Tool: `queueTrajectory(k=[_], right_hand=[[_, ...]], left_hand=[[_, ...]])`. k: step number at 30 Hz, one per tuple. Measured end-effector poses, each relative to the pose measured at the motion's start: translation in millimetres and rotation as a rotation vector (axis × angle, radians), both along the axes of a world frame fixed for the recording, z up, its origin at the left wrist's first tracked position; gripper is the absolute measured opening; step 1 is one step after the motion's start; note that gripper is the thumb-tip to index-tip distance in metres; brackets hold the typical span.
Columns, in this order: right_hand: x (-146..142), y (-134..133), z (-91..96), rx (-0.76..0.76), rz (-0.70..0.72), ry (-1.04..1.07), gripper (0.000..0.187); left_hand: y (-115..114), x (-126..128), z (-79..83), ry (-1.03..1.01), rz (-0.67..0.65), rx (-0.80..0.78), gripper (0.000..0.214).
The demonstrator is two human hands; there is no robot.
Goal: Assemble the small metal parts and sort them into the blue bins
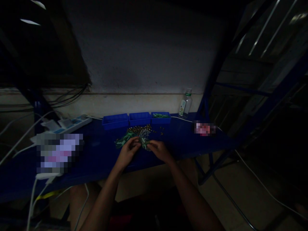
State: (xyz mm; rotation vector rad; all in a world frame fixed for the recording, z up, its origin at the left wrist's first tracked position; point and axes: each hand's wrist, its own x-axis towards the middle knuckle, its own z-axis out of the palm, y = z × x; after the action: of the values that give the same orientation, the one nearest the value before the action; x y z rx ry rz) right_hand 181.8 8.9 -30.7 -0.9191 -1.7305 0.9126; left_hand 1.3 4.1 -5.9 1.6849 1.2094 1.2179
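Both hands meet at the middle of a dark blue table [96, 160]. My left hand [128, 152] is curled, its fingertips pinched together on a small green part [143, 143]. My right hand [160, 150] is also closed, fingers against the same green part. Just beyond the hands lies a loose pile of green parts [124, 139] and a heap of small metal pieces [141, 129]. The scene is very dim, so the exact grip is hard to make out.
Three blue trays [137, 119] stand in a row behind the piles; the right one holds green pieces. A plastic bottle [185, 104] stands at the back right. A white power strip [72, 123] and cables lie at the left. Blue shelving frames [264, 102] rise on the right.
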Motion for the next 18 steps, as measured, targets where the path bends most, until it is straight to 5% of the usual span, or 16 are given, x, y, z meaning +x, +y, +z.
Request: queueTrajectory(k=[4,10,18], right_hand=[[1.8,2.5,1.0,-0.03,-0.013,0.051,0.024],[2.0,4.9,2.4,0.116,-0.162,-0.003,0.021],[4.8,4.2,4.2,0.037,-0.036,0.043,0.028]], left_hand=[[1.2,-2.2,-2.2,0.074,-0.012,-0.055,0.035],[-1.3,-2.7,-1.8,0.025,0.052,-0.072,0.036],[-3.3,-3.7,1.6,-0.101,-0.022,-0.112,0.035]])
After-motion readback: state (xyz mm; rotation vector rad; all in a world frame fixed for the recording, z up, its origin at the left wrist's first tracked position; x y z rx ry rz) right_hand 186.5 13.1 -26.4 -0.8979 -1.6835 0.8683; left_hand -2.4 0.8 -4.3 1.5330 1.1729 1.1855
